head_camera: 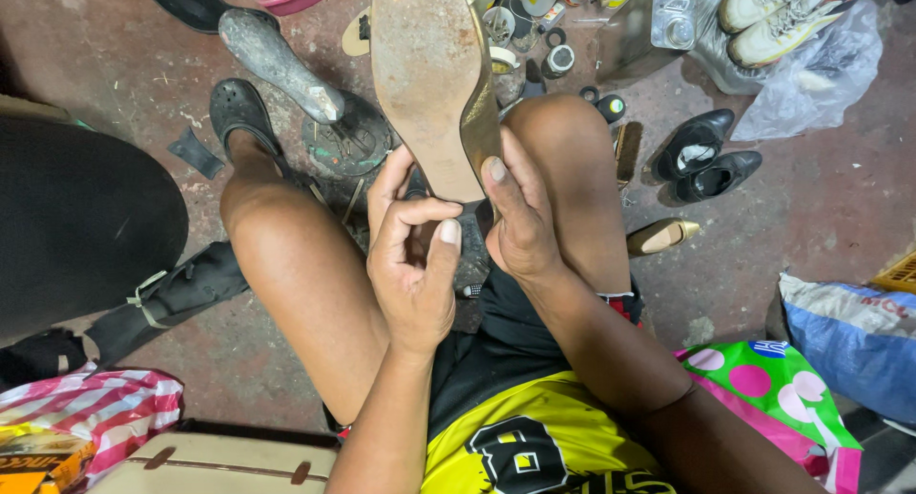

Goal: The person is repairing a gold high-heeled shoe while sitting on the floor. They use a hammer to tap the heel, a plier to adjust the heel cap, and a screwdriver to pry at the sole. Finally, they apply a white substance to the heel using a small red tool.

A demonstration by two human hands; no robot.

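Between the knees: gold shoe (431,79) sole-up, both grips clamped at its heel end, left hand (412,255), right hand (520,222). Sole worn, bare; its repair seems barely begun.

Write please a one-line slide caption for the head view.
Both hands, left hand and right hand, hold a gold shoe sole-up between the knees, above an iron shoe last.

Cobbler's iron last (286,69) and jars (534,7) crowd beyond; right floor (821,198) open.
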